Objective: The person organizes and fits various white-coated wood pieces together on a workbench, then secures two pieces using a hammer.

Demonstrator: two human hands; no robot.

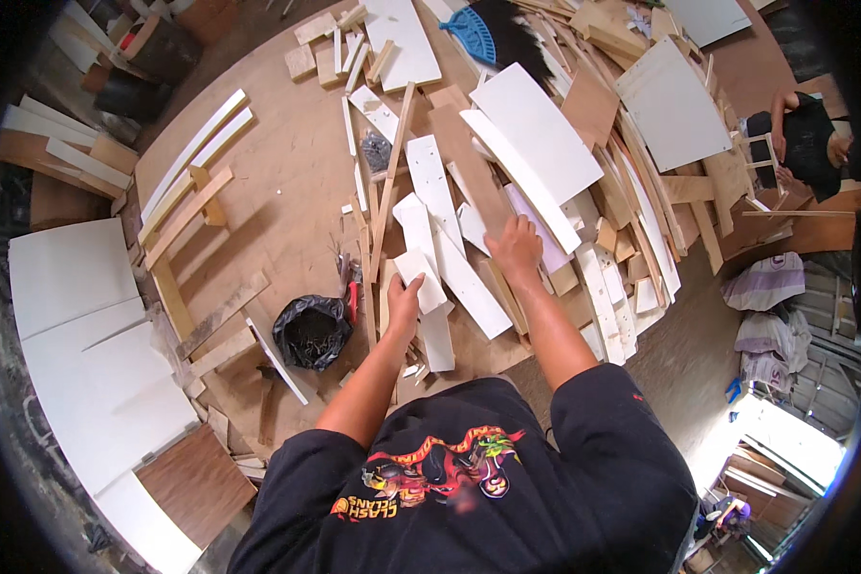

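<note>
My left hand (404, 304) is closed around a short white board (419, 274), the thumb lying on its face. Under that piece are longer white strips (469, 287) with small marks or holes. My right hand (517, 247) has its fingers curled over the near end of a long brown board (466, 158), which points away from me. Just right of it lie a pale lilac strip (538, 225) and a thick white strip (521, 177). The undersides of my right fingers are hidden.
A black plastic bag (313, 331) of small dark pieces sits left of my left arm, with red-handled pliers (352, 301) beside it. A blue broom (471, 36) lies at the far side. Wooden frame parts (189, 206) rest on the left. Another person (813, 143) works at far right.
</note>
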